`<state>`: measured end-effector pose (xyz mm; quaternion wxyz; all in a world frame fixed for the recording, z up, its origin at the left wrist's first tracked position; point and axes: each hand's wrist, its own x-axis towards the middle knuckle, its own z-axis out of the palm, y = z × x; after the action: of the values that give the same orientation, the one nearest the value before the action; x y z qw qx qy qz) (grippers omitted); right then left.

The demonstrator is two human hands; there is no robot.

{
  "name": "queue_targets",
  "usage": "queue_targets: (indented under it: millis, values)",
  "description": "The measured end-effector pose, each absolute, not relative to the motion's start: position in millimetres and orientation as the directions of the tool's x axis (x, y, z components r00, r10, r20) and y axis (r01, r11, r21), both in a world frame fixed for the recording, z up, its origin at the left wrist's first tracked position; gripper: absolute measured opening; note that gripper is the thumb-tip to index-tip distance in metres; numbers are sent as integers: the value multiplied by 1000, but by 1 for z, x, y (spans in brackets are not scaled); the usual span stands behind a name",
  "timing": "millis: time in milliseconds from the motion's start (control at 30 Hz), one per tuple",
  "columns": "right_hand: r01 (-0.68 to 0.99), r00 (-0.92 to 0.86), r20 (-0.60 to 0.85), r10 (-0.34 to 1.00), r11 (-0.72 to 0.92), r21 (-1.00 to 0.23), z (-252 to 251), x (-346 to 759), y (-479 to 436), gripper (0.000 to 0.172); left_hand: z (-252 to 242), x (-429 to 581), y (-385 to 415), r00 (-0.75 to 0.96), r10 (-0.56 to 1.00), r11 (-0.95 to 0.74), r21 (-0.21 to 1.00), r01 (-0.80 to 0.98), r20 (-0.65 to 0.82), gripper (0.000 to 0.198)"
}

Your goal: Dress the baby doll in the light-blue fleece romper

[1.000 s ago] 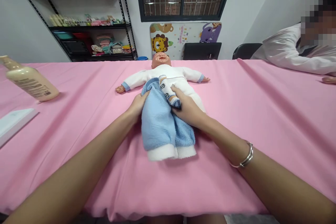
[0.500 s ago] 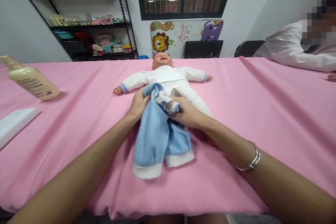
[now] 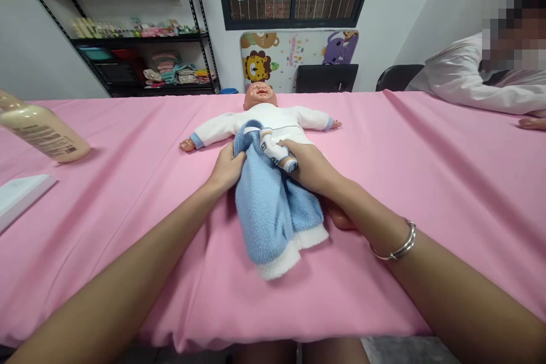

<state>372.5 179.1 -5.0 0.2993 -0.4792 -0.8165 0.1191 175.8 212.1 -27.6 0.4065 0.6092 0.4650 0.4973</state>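
Note:
Blue fleecy pants (image 3: 267,199) with white cuffs hang between my two hands, cuffs toward me, above the pink cloth. My left hand (image 3: 228,168) is closed on the left side of their waistband. On the other side, my right hand (image 3: 309,165) grips the waistband, where a white patterned part is folded over. Behind the pants a baby doll (image 3: 267,119) in a white outfit with blue cuffs lies on its back, head away from me and arms spread. One bare foot of the doll shows beside my right wrist; the pants and my right hand hide much of its legs.
A lotion bottle (image 3: 46,133) and a white box (image 3: 23,199) are on the pink-covered table (image 3: 128,182) at left. A person's white sleeve (image 3: 473,79) rests at the far right. Beyond the table are a shelf (image 3: 136,41), a black chair (image 3: 398,77) and a dark screen (image 3: 327,78).
The pants' legs have swung to the right and their waistband has risen slightly, with both hands still holding it. The whole view has shifted a little.

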Motion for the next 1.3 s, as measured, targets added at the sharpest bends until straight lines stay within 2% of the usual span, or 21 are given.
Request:
queue_targets:
  millis: [67,100,167,233,267,333,467,567,633,700,867,967,1167,1300]
  values:
    - [679,-403,374,835,547,-489,-8,377,183,26,-22,170,212,134,944,-325,917,232,300,35]
    - [666,-418,375,828,559,-493,-9,379,184,25,-17,165,211,212,933,-338,908,248,290,36]
    - [654,-421,381,823,567,-501,-12,381,185,26,-4,157,207,407,892,-323,907,269,197,47]
    - [650,-403,396,826,562,-512,-14,381,186,30,6,150,202,550,830,-315,893,322,94,67]
    - [645,-395,402,826,561,-519,-15,381,186,31,9,149,200,584,810,-316,880,353,57,73]
    - [639,-374,411,832,552,-536,-16,381,187,32,10,151,197,598,801,-317,869,379,32,73]
    - [615,-361,391,847,531,-583,-14,381,188,31,-2,163,198,529,824,-371,899,234,202,53]
    - [529,-445,365,817,570,-629,-9,380,187,48,-12,170,200,415,851,-423,888,179,321,40]
    - [462,-507,338,793,581,-670,-7,377,185,63,-15,172,202,348,866,-432,887,165,358,36]
    - [429,-519,325,790,570,-701,-6,374,183,70,-17,173,204,296,879,-432,888,157,375,36]
    - [536,-413,363,835,545,-645,-7,366,179,57,-25,171,215,206,882,-454,881,132,424,43]
    - [617,-369,358,858,514,-595,-9,363,177,54,-30,169,223,156,873,-482,866,133,462,47]
    - [692,-357,358,863,501,-520,-9,363,175,46,-33,166,234,124,855,-518,843,146,503,37]
    - [755,-324,364,873,470,-457,-3,363,173,27,-31,157,234,74,865,-493,812,312,497,32]
